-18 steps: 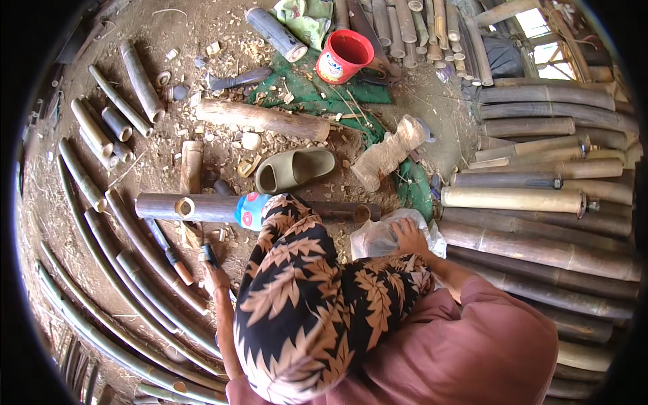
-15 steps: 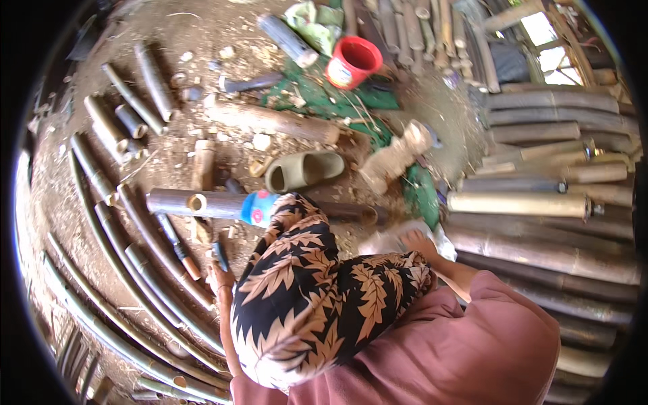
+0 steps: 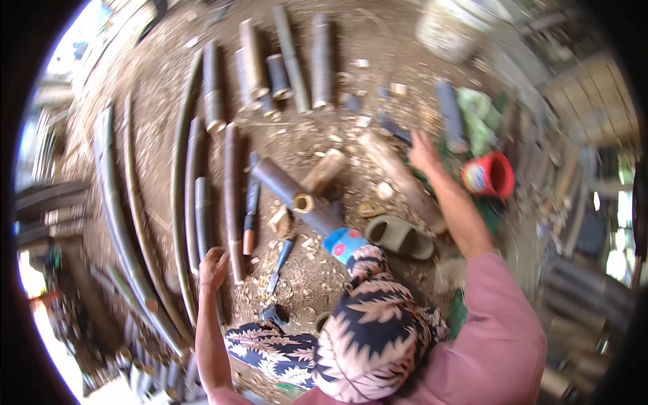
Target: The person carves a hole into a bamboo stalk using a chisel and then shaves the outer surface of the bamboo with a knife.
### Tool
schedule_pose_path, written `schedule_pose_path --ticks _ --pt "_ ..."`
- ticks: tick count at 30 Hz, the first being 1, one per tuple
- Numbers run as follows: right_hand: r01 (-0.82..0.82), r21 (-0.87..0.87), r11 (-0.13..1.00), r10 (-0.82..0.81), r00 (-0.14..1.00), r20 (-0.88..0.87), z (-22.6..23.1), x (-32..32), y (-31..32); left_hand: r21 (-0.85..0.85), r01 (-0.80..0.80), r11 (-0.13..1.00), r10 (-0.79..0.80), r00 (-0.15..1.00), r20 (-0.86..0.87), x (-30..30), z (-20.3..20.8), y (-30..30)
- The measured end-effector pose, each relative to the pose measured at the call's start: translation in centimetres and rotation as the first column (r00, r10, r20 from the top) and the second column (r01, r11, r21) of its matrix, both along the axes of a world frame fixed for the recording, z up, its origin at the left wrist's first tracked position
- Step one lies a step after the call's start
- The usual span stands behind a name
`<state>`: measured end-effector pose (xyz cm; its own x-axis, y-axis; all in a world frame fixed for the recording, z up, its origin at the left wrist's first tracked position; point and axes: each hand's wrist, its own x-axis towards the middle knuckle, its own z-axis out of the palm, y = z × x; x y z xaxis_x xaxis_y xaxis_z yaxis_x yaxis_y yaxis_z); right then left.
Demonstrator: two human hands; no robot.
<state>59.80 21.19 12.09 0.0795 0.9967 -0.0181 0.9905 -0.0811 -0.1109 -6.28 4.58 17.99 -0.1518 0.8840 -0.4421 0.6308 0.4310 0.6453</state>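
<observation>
My right arm reaches far forward, and my right hand [image 3: 424, 150] covers the near end of a short dark stick [image 3: 393, 125] on the ground. Blur hides whether its fingers grip it. My left hand [image 3: 214, 268], loosely curled with nothing visible in it, is over the ends of long bamboo poles [image 3: 232, 182] at the left. A blue-handled blade tool [image 3: 279, 266] lies on the dirt to its right. Before me a dark bamboo tube [image 3: 275, 177] with a round hole lies slantwise. A blue patch with pink spots [image 3: 344, 244], by my trouser cuff, covers part of it.
An olive slipper [image 3: 399, 237] lies beside a pale bamboo log [image 3: 405, 177]. A red bucket [image 3: 487, 174] stands at the right, with a whitish bucket [image 3: 453, 30] farther back. Another long tool [image 3: 251, 209] lies beside the poles. Short bamboo pieces [image 3: 322, 61] and chips litter the ground.
The view has swung left. My right hand has gone from beside my leg out to the dark stick. My left hand is now apart from the blue-handled tool it was close to.
</observation>
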Motion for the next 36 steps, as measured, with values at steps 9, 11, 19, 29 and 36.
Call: schedule_pose_path --ticks 9,11,19,29,36 --pt "-0.066 -0.305 0.95 -0.002 0.976 -0.217 2.8 -4.4 7.0 -0.305 0.181 0.935 0.053 0.778 0.626 15.4 6.1 -1.7" --pt "-0.226 -0.262 0.938 0.109 0.911 -0.397 7.0 -6.2 6.7 -0.346 0.119 0.931 0.213 0.591 0.778 19.7 6.4 -1.1" --pt "-0.89 -0.437 0.128 0.89 0.297 -0.346 14.5 -24.6 5.5 -0.56 -0.041 0.827 0.209 -0.904 0.374 36.2 -2.7 3.1" --pt "-0.812 -0.576 -0.09 0.913 0.164 -0.373 10.4 -30.0 5.7 -0.81 -0.159 0.565 0.343 -0.847 0.406 31.7 -2.6 5.4" --pt "-0.405 -0.653 0.64 -0.048 0.827 -0.561 7.4 -30.4 -8.9 -0.73 -0.21 0.651 0.673 0.605 0.426 22.3 -1.7 6.3"
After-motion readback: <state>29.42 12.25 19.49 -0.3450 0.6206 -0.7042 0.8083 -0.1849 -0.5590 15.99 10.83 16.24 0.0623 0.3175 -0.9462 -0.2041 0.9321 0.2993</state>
